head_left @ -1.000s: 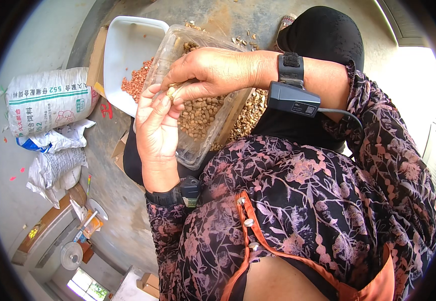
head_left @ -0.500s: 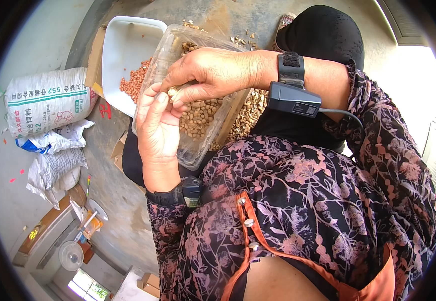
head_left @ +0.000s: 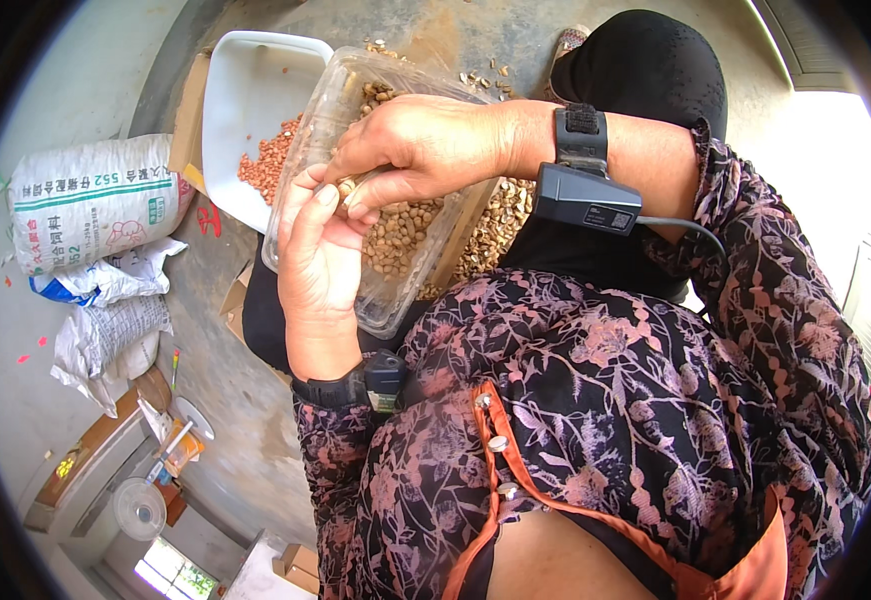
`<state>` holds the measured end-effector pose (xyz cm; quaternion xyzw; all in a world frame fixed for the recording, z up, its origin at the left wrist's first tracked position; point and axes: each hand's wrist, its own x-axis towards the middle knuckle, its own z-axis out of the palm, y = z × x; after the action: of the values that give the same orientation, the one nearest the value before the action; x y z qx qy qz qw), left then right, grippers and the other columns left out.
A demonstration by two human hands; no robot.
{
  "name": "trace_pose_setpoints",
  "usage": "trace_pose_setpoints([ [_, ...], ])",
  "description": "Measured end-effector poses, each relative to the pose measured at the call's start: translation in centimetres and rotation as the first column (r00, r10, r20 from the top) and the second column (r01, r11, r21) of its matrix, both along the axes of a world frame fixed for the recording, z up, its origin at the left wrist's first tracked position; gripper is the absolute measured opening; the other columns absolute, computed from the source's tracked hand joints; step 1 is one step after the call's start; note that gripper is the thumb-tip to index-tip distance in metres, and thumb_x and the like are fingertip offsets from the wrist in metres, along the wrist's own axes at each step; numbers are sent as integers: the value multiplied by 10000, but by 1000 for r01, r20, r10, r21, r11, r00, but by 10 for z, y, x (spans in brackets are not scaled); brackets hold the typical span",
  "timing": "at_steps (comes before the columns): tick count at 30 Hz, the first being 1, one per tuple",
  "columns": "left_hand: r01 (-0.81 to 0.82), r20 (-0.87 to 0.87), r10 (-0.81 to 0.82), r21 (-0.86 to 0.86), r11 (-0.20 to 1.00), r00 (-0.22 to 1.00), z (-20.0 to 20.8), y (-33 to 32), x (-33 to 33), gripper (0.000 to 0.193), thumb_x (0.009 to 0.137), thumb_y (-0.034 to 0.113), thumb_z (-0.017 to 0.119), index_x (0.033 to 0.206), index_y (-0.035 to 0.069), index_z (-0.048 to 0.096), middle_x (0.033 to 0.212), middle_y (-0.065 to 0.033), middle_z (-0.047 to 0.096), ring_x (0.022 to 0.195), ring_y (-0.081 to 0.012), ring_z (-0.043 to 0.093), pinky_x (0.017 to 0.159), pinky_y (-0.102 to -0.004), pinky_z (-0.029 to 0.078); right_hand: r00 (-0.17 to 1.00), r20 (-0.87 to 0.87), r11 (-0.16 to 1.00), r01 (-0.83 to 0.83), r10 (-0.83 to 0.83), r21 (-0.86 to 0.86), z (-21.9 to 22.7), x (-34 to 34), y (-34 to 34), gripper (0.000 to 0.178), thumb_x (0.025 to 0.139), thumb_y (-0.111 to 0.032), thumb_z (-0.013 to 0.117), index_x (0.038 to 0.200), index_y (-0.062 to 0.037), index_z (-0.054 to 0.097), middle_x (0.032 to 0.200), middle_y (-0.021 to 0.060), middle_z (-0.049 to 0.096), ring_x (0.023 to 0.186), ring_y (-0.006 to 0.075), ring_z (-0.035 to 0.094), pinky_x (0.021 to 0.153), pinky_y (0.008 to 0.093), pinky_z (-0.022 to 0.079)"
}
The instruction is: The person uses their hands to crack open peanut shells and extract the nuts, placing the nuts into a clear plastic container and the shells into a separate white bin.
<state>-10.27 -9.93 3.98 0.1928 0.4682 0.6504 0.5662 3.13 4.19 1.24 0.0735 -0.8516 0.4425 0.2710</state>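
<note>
My left hand (head_left: pixel 317 270) and my right hand (head_left: pixel 420 145) meet over a clear plastic box (head_left: pixel 373 320). Between their fingertips is a peanut in its shell (head_left: pixel 346 186), partly covered by the fingers. Both hands are closed on it, thumbs and forefingers pressed together. Unshelled peanuts (head_left: pixel 395 238) lie in the box below, with more of them toward its far end. To the left of the box, a white basin (head_left: pixel 245 85) holds reddish shelled kernels (head_left: pixel 270 160).
Empty shells (head_left: pixel 495 230) fill a cardboard box to the right of the clear box, with stray shells (head_left: pixel 485 82) on the floor beyond. Printed sacks (head_left: pixel 95 205) stand at the left wall. My dark-trousered knee (head_left: pixel 645 75) is at the far right. A cable (head_left: pixel 680 222) runs from my right wrist device.
My fingers have shifted slightly around the peanut, and a little more of its shell shows between them. The box and basin remain in place.
</note>
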Motion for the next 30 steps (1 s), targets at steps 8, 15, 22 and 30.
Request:
trace_pose_setpoints([
  [8,32,-162,-49,-107,994,986,8,2,-2,336,827,73,623,1119,-16,480,910,-90,590,731,-144,565,633,-270,477,995,101,999,-16,12,44,3,2,2,347,859,-297,648,1066,-20,636,861,148,655,824,369,620,696,428,490],
  [15,15,-151,-34,-125,992,988,9,4,-1,322,816,50,608,1102,-26,482,886,-98,599,715,-152,561,619,-271,469,991,133,999,-3,-3,41,2,2,1,343,858,-298,649,1060,-21,638,870,155,662,829,356,629,688,423,492],
  [22,0,-68,-5,-68,998,998,5,3,-3,321,812,54,604,1100,-22,482,917,-109,595,730,-164,565,636,-285,466,998,63,1000,-7,6,19,5,1,4,369,859,-319,651,1061,-11,639,854,145,661,824,362,625,701,414,494],
  [30,-83,-22,82,-50,995,996,4,5,-5,289,820,70,594,1076,-14,487,937,-110,598,780,-164,590,659,-287,479,993,74,974,-75,93,-214,6,-4,2,384,805,-243,739,1061,19,626,865,117,674,838,216,657,755,344,511],
])
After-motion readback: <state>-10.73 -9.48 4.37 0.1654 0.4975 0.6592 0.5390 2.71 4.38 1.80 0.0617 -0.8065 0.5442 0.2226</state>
